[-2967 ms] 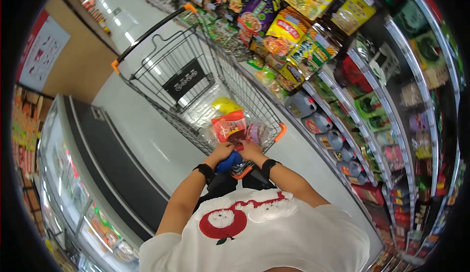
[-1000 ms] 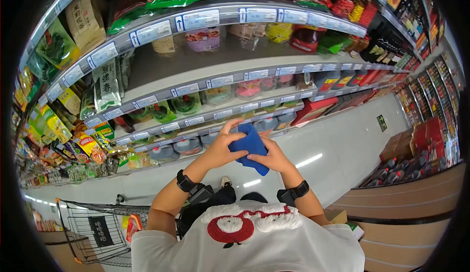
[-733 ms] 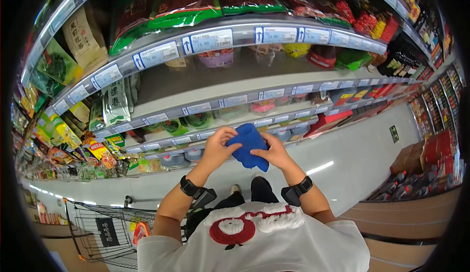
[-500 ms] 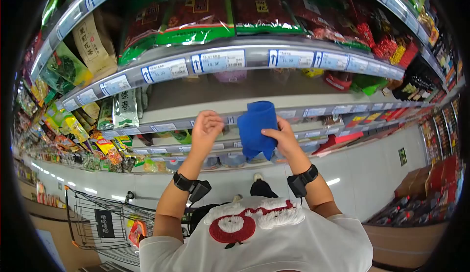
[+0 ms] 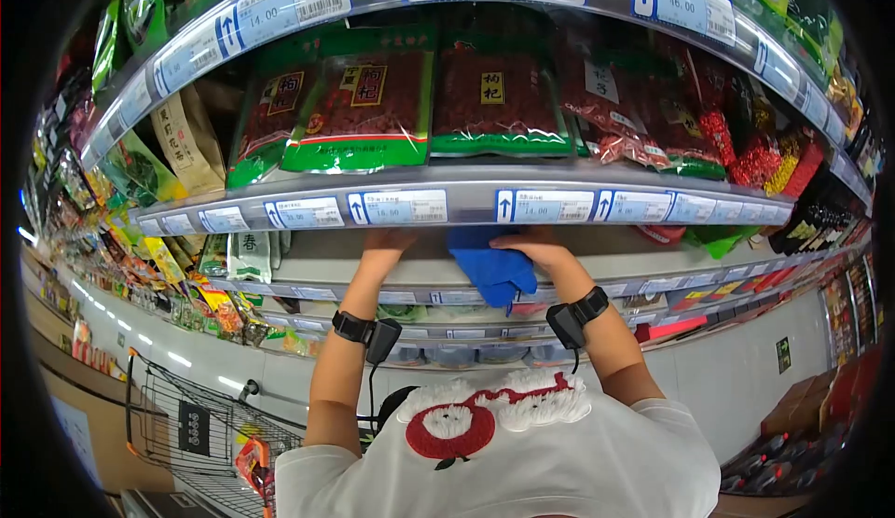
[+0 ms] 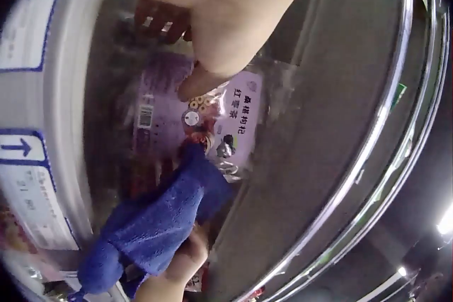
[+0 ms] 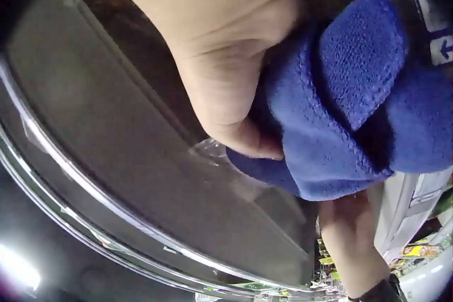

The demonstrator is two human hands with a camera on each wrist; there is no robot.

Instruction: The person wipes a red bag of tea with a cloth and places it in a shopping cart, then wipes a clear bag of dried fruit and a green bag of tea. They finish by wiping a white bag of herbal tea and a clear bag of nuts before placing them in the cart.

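My right hand (image 5: 541,244) holds a blue cloth (image 5: 494,271) at the front of a shelf, thumb pressed on its folds in the right wrist view. The cloth (image 7: 322,132) hangs over the shelf's lip. My left hand (image 5: 384,249) reaches under the upper shelf's edge, which hides its fingertips in the head view. The left wrist view shows a purple-labelled clear bag (image 6: 237,114), with the left hand (image 6: 219,15) over it and its thumb lying across the label. I cannot tell if the left fingers grip the bag. The cloth's upper corner overlaps the bag's lower edge.
Directly above my hands runs a shelf edge (image 5: 475,199) with price labels. Red-and-green bags of dried berries (image 5: 359,112) stand on it. Grey-green pouches (image 5: 250,255) sit left on the lower shelf. A wire shopping cart (image 5: 200,434) stands behind at left.
I have turned from the cart to the shelves and moved nearer. Both hands were on the cloth; the left let go, and now both hands have gone in under the upper shelf.
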